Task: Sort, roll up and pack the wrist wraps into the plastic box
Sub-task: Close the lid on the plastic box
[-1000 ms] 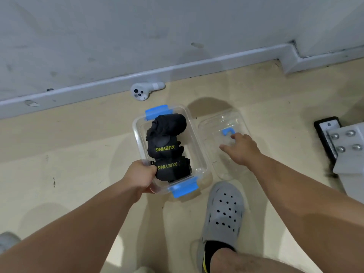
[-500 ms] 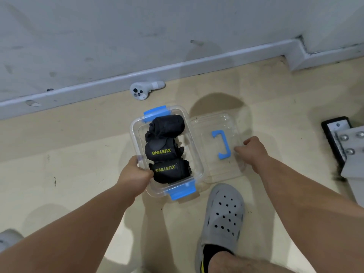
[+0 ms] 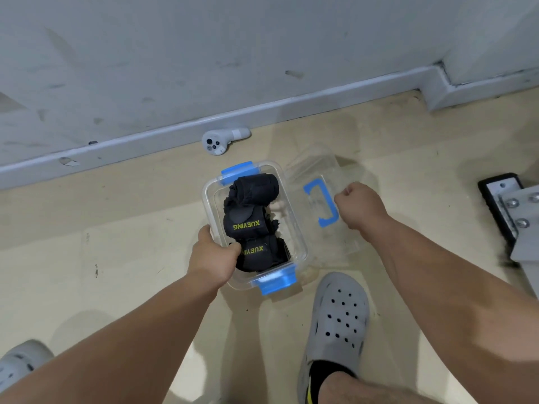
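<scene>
Plastic box (image 3: 295,228) stands uncovered, with three rolled black wrist wraps (image 3: 248,225) packed inside in a row from 12 to 6 o'clock. Left hand (image 3: 214,258) grips the box rim at 7 o'clock, thumb curled over the edge. Right hand (image 3: 360,205), fingers curled, pinches the clear lid (image 3: 318,170) at its 3 o'clock edge. The lid is tilted, just beside the box at 3 o'clock. White controller (image 3: 217,142) lies at the box's 12 o'clock, grey clog (image 3: 338,313) at 5 o'clock.

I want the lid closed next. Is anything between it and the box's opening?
Only the left hand, gripping the box rim at its near left corner. The right hand holds the lid beside it.
</scene>
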